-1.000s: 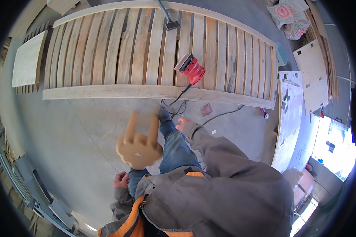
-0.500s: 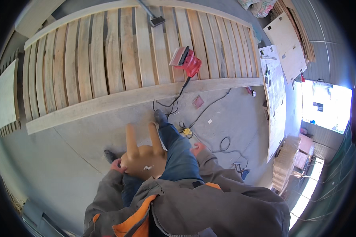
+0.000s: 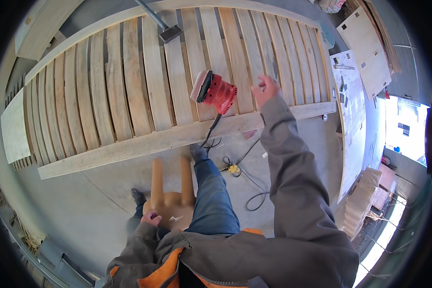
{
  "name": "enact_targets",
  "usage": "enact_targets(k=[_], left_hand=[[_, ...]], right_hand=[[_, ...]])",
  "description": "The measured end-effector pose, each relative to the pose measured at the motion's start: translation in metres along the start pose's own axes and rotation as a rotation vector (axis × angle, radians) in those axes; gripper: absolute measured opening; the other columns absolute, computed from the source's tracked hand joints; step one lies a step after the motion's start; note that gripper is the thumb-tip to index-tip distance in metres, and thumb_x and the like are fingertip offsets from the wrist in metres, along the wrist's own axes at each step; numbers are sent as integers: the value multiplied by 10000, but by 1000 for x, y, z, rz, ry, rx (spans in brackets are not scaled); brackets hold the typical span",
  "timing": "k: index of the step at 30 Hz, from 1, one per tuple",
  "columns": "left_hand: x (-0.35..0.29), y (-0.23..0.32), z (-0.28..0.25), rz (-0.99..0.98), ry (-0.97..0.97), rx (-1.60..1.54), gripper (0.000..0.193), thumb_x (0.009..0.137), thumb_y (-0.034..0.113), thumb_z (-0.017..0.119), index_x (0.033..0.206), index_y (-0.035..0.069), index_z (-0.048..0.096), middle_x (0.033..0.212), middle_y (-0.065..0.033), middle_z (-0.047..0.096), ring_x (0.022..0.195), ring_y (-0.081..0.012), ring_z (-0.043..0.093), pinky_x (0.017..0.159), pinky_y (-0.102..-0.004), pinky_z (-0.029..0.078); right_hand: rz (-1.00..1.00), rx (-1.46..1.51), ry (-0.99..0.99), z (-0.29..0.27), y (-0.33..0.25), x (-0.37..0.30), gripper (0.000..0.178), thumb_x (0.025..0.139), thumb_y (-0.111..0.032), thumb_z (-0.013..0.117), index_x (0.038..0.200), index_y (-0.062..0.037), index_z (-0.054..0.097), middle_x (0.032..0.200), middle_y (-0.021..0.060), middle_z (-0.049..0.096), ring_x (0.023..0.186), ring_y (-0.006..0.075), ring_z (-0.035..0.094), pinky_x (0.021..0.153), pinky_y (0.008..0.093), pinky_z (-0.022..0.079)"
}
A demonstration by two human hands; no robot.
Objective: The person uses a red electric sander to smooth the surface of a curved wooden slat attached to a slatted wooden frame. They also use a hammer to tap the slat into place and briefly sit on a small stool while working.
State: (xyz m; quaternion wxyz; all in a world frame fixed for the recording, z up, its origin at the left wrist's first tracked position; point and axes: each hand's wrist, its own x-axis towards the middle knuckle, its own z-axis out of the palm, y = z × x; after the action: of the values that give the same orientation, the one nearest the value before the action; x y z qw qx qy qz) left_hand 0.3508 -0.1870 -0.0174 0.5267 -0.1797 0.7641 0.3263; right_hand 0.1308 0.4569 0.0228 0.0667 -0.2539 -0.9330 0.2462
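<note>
My right hand (image 3: pixel 265 90) is held out over the wooden slats, its fingers bent and apart with nothing in them. To its left, a red electric sander (image 3: pixel 221 94) lies tipped on the slatted wooden frame (image 3: pixel 115 144), its flat pad turned up to the left. A black cord (image 3: pixel 211 129) hangs from it over the near rail. My left hand (image 3: pixel 151 218), with fingers curled in, is by the left edge of a tan stool-like piece (image 3: pixel 180 213). Two rounded legs of that piece point toward the frame. Whether the left hand touches it cannot be made out.
A long-handled tool with a dark flat head (image 3: pixel 171 33) rests across the slats farther back. Cords and a yellow plug piece (image 3: pixel 234 169) lie on the floor near my foot. Pale boards (image 3: pixel 353 110) stand at the right, and a stack of panels (image 3: pixel 362 204) is nearer.
My right hand has risen from beside my leg and reached forward over the slats. My left hand has shifted slightly down and right from the piece's edge. The view has turned slightly.
</note>
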Motion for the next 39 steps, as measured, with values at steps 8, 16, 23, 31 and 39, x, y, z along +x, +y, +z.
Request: enact_targets(k=[8, 16, 23, 31, 39], left_hand=[[37, 64, 15, 135, -121, -65, 368, 863, 149, 728, 1165, -44, 645, 1002, -121, 718, 912, -183, 689, 861, -318, 547], [117, 43, -1, 116, -204, 9, 345, 865, 203, 716, 1118, -27, 675, 1019, -166, 728, 938, -238, 705, 857, -354, 554], [137, 27, -3, -31, -214, -165, 387, 879, 219, 700, 1163, -39, 656, 1043, -171, 720, 952, -230, 692, 849, -349, 551], [146, 28, 5, -66, -223, -257, 379, 900, 202, 676, 1186, -45, 648, 1040, -163, 714, 938, -218, 682, 853, -339, 545], [153, 26, 10, -50, -205, -285, 343, 899, 192, 680, 1142, -50, 666, 992, -143, 716, 896, -195, 671, 818, -325, 541]], right_hand=[[-7, -238, -205, 49, -39, 99, 586, 743, -187, 820, 1291, -150, 618, 1248, 153, 589, 1149, 324, 592, 993, 397, 493], [-123, -497, -247, 77, -53, 124, 680, 711, -93, 803, 1343, -224, 589, 1474, 117, 419, 1345, 362, 431, 1126, 416, 407], [-52, -623, -309, 92, -59, 134, 647, 712, -27, 728, 1319, -209, 600, 1488, 71, 417, 1370, 333, 406, 1127, 423, 381], [-46, -588, -257, 100, -53, 144, 563, 698, -25, 743, 1219, -222, 665, 1437, 49, 455, 1316, 324, 451, 1110, 422, 399], [-120, -589, -193, 100, -45, 146, 452, 697, -78, 797, 1129, -177, 709, 1370, 102, 504, 1254, 346, 501, 1051, 413, 465]])
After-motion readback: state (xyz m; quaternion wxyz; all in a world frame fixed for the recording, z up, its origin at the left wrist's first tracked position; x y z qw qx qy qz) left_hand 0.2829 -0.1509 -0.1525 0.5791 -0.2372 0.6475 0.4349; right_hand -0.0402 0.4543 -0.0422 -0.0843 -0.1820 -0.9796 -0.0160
